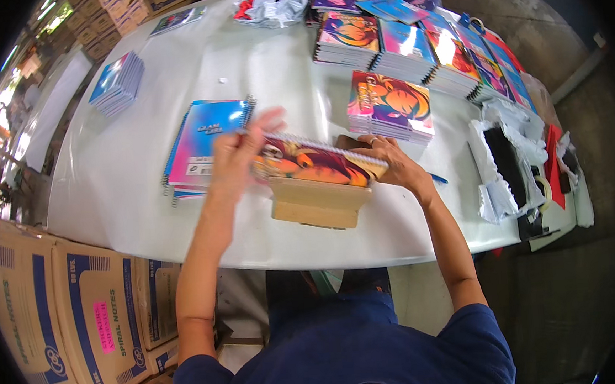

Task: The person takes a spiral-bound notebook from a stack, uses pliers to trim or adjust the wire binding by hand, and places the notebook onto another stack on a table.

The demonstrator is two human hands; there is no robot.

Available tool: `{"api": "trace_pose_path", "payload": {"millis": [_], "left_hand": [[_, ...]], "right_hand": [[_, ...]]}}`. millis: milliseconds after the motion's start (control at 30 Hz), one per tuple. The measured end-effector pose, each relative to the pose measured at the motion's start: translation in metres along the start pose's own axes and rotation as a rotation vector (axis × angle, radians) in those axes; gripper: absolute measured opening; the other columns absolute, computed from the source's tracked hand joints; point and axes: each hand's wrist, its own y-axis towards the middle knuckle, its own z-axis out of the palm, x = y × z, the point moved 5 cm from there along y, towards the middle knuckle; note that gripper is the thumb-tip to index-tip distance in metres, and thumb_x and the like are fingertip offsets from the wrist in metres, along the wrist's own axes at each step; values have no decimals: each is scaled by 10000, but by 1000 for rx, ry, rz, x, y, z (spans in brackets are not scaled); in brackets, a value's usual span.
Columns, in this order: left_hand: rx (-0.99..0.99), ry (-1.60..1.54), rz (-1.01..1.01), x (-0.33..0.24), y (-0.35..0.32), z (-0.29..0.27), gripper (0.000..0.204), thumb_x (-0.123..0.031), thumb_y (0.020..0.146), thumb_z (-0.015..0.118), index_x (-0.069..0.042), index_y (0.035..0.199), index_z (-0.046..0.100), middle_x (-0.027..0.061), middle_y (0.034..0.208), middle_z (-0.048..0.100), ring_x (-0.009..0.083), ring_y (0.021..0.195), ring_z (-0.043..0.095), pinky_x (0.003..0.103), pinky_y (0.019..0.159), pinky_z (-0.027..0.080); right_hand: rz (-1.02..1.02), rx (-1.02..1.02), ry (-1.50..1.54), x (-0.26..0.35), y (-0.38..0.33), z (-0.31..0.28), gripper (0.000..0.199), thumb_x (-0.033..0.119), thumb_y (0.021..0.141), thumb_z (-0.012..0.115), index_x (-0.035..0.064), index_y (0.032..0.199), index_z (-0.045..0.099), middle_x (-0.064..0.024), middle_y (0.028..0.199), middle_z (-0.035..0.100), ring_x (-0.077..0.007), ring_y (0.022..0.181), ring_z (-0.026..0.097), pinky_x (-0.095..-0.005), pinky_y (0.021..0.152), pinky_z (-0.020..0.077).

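Note:
A spiral notebook with an orange and purple cover is tilted up in front of me, its wire spine along the top. Under its lower edge shows a plain tan cardboard sheet. My right hand, with a ring on one finger, grips the notebook's right end. At the left end is my left hand, its fingers smeared by motion, so their hold is unclear. Beside and partly behind it lies a small pile of blue and pink spiral notebooks. A dark flat object shows just past my right fingers.
Orange-covered notebooks are stacked beyond my right hand, with more stacks behind. Another stack stands far left. Torn white wrapping, a tape roll and a blue pen lie right. Cardboard boxes fill the lower left.

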Motion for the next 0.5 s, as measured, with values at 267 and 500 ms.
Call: {"api": "trace_pose_path", "payload": {"millis": [267, 500], "left_hand": [[-18, 399, 264, -95, -38, 21, 522, -250, 905, 656, 60, 1311, 543, 166, 1384, 532, 288, 1326, 460, 415, 1082, 401], [1, 1266, 438, -3, -65, 104, 633, -224, 825, 705, -73, 1400, 489, 129, 1426, 498, 428, 1347, 394, 535, 1076, 334]], "right_hand": [[557, -59, -235, -32, -141, -20, 552, 284, 847, 702, 87, 1334, 532, -212, 1250, 528, -347, 1237, 458, -486, 1023, 339], [557, -377, -48, 31, -126, -28, 386, 153, 831, 681, 124, 1205, 588, -174, 1003, 531, -320, 856, 566, -417, 755, 473]]}}
